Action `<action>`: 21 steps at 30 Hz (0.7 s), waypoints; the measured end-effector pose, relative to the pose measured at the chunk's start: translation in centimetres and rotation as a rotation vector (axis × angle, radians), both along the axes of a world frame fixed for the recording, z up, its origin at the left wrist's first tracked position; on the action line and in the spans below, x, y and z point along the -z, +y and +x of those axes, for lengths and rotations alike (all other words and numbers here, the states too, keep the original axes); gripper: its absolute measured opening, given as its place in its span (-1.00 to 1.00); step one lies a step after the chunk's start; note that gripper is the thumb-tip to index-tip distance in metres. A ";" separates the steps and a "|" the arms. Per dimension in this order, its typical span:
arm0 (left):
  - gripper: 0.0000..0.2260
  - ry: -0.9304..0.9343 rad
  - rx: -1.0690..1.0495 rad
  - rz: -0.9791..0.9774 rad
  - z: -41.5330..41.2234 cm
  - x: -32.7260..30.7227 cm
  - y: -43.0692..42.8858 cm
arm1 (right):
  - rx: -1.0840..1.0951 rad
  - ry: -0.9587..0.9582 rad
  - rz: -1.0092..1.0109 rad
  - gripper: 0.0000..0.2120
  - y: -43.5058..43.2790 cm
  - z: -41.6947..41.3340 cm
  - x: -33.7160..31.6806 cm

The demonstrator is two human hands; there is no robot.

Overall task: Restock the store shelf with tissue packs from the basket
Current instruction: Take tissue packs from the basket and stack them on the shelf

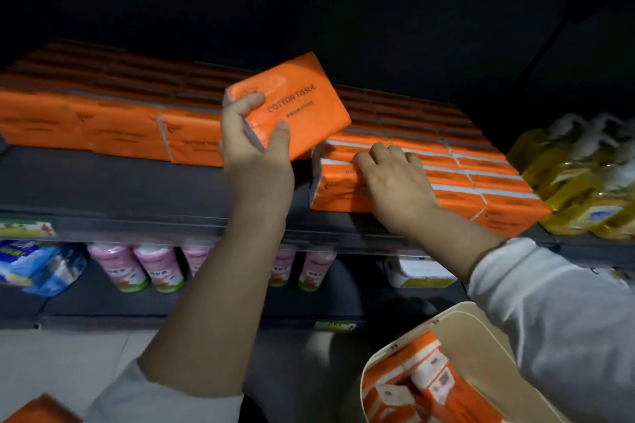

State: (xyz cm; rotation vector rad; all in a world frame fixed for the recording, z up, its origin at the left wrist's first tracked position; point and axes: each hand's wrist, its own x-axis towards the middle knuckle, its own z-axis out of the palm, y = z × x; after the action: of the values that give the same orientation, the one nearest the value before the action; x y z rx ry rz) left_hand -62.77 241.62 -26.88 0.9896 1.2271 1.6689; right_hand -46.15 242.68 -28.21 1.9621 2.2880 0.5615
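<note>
Left hand (252,148) lifts one orange tissue pack (295,103) over the shelf (137,189) while the right hand (391,178) rests on stocked packs.

At the left end of the shelf a block of orange packs (103,127) sits back from the front edge. Just right of it the left hand grips the tilted tissue pack by its near corner, thumb on the printed face and fingers curled round the end, above a bare gap at the shelf's middle. Right of the gap, the right hand lies with its fingers spread and loosely bent on the front-left pack of a second block (481,182), which reaches the front edge. Yellow bottles (584,175) stand at the shelf's right end. Below, at the lower right, a cream basket (457,318) holds more orange packs (412,385).
</note>
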 end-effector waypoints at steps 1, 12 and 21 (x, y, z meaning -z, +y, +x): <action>-0.70 0.016 0.019 -0.007 0.1 0.1 0.0 | 0.004 -0.009 0.018 -0.64 0.1 0.0 0.0; -0.68 0.081 0.200 -0.049 0.4 0.5 -0.2 | 0.067 0.127 0.008 -0.60 -0.4 0.3 0.0; -0.56 0.135 0.379 0.060 1.3 0.1 -1.1 | 0.127 1.390 0.089 -0.56 -3.1 1.4 -4.4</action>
State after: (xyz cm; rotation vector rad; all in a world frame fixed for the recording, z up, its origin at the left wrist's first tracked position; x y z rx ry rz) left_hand -61.49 240.53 -26.98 1.2997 1.0015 1.3651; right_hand -44.72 239.60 -23.80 3.0192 2.5493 -1.1150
